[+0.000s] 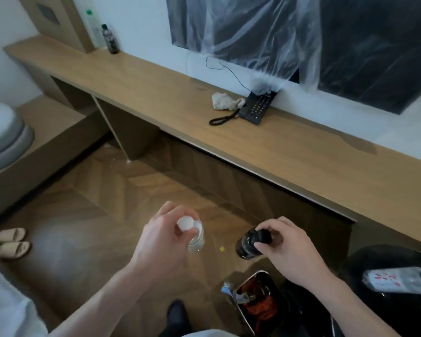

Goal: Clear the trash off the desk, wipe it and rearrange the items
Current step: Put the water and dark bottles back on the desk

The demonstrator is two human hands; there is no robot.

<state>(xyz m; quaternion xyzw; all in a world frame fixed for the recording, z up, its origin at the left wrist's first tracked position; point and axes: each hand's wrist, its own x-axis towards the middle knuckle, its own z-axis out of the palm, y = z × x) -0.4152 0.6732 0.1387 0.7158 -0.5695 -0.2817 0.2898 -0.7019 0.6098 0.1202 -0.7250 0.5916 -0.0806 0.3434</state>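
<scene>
My left hand (pixel 163 235) grips a clear plastic bottle (pixel 197 239) with a white cap by its neck, held over the floor. My right hand (pixel 289 249) grips a dark bottle (pixel 248 244) with a black cap near its top. Both are in front of the long wooden desk (pixel 156 93). On the desk lie a crumpled cloth (pixel 225 100) and a black telephone (pixel 258 108) with a coiled cord. At the desk's far left end stand a green-capped clear bottle (pixel 94 27) and a small dark bottle (pixel 110 40).
A metal bin (pixel 255 302) holding red wrappers stands on the floor below my hands. A black bag (pixel 384 288) with a plastic packet is at the lower right. Slippers (pixel 7 242) lie at left, near a grey seat (pixel 3 135). A plastic-covered screen (pixel 301 40) hangs above the desk.
</scene>
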